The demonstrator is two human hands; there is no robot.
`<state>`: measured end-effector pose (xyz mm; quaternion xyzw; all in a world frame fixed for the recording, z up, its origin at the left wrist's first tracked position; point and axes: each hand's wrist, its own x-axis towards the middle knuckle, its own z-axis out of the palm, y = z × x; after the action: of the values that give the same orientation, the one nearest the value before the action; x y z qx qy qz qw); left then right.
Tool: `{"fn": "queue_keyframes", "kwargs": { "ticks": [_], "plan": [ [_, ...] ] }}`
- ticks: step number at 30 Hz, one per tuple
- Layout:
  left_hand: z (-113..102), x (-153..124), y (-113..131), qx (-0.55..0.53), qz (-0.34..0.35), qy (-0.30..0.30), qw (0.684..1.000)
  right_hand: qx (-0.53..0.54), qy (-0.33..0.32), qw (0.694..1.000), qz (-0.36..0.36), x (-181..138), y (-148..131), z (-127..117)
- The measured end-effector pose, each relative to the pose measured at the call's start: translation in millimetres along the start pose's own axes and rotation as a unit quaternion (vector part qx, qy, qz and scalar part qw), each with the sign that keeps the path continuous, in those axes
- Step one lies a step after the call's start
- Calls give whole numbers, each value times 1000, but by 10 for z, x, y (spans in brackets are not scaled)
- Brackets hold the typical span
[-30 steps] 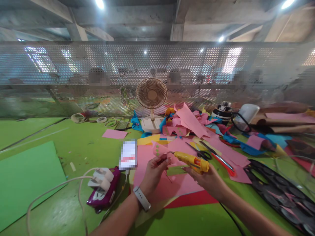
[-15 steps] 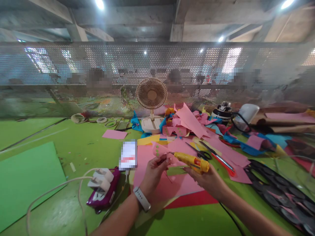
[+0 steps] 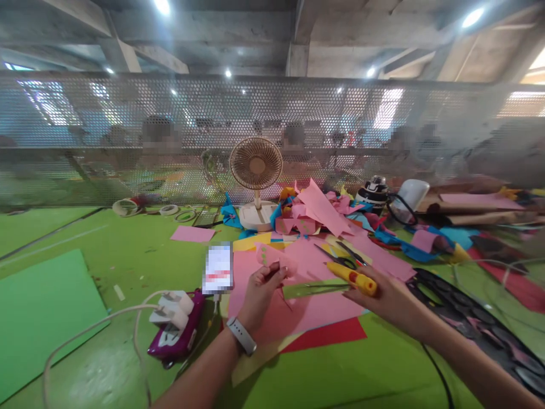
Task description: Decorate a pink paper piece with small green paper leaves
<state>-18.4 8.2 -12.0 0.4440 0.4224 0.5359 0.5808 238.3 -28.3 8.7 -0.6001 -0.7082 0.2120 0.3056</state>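
In the head view, the left hand (image 3: pixel 266 284), at the centre of the frame just below the middle, pinches a small curved piece of pink paper with green marks (image 3: pixel 264 257) between thumb and fingers; a light grey watch (image 3: pixel 241 336) circles that wrist. To its right, the right hand (image 3: pixel 378 298) is wrapped around a yellow plastic glue gun (image 3: pixel 353 278), its nozzle pointing to the upper left and apart from the marked piece. A thin metallic tool (image 3: pixel 321 285) reaches leftward from beside the right fingers; whether they grip it, I cannot tell. Beneath both lie large flat pink paper sheets (image 3: pixel 306 318) and a red sheet (image 3: pixel 327 336) on the green table (image 3: pixel 340 380). Black-handled scissors (image 3: pixel 349 263) rest just beyond the nozzle. Left of centre are a phone with a blurred screen (image 3: pixel 218 267) and a purple power strip (image 3: pixel 181 343) bearing white plugs (image 3: pixel 172 311). A beige round fan (image 3: pixel 256 165) stands at upper centre, beside crumpled pink and blue paper scraps (image 3: pixel 321 207); a black tray with round wells (image 3: pixel 481 324) fills the lower right.
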Motion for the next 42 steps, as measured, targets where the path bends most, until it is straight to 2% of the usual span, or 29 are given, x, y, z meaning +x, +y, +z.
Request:
{"fn": "queue_keyframes", "kwargs": {
  "ticks": [2,5,9,13,19,25,30,35,39,42],
  "plan": [
    [10,8,-5,-10,-7,4,1000,-40,5,999,22,-101,227,-194],
    [26,19,-14,-12,-5,-2,1000,-65,47,995,58,-291,491,-446],
    [32,28,-24,-7,7,-12,1000,-41,57,992,103,-477,562,-560],
    [6,40,-37,-1,7,-5,1000,45,31,994,90,-473,429,-448],
    [-32,75,-43,7,2,9,1000,114,-3,992,53,-345,277,-287],
    [-24,67,-39,6,3,-7,1000,225,-52,971,60,-371,162,-288],
    [-31,59,-41,13,11,-5,1000,272,-61,959,42,-380,110,-238],
    [-51,67,-25,42,-4,-15,999,246,-80,966,4,-328,67,-69],
    [-46,66,-10,50,-3,-8,999,120,-14,989,-80,-315,186,34],
    [-29,67,-19,48,-3,8,999,41,2,995,-86,-336,333,37]
  ]
}}
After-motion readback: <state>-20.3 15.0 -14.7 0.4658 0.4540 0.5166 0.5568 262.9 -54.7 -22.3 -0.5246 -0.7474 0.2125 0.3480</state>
